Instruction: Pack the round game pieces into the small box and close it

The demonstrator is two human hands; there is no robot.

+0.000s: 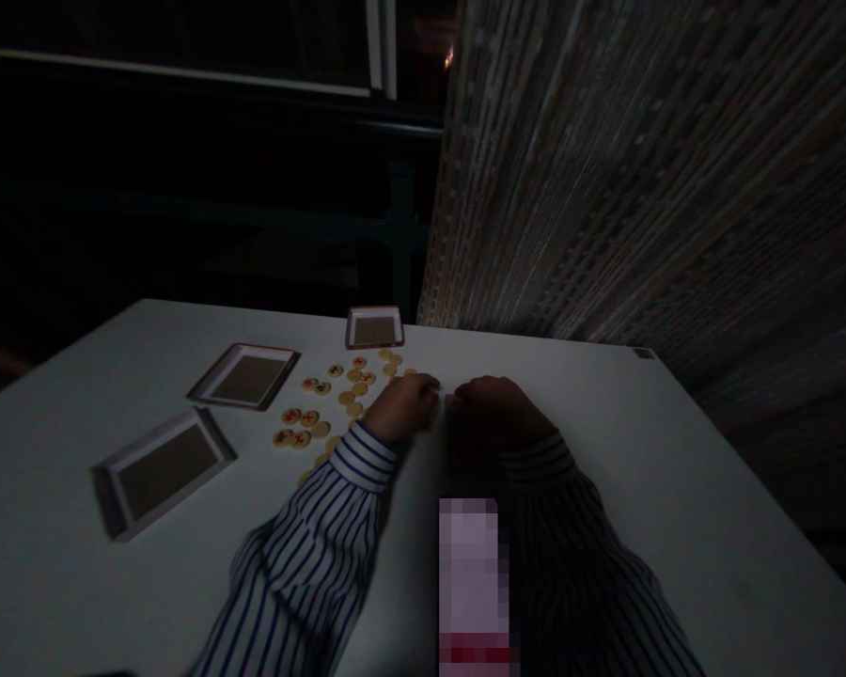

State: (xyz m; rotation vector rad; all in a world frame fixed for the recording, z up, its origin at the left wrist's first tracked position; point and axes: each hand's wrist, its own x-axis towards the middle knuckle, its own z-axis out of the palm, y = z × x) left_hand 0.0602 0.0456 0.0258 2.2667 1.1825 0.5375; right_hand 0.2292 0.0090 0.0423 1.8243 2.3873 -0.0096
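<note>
My left hand (pixel 403 406) is closed, its fingers curled over the table with the fingertips pointing right. Facing it across a narrow gap, my right hand (pixel 499 412) is closed too. Something small and pale shows between the fingertips of both, too dim to name. Beneath my right hand is a dark patch I cannot make out. Just left of my left hand lie several round wooden xiangqi pieces (pixel 320 430), some showing red or black characters and others plain. My left forearm covers part of their spread.
Three shallow rectangular trays stand on the white table (pixel 649 489): a near-left tray (pixel 222 442), a tray behind it (pixel 287 371) and a small far tray (pixel 399 340). A string curtain (pixel 578 169) hangs past the far right edge. A pixelated pink patch covers the near middle.
</note>
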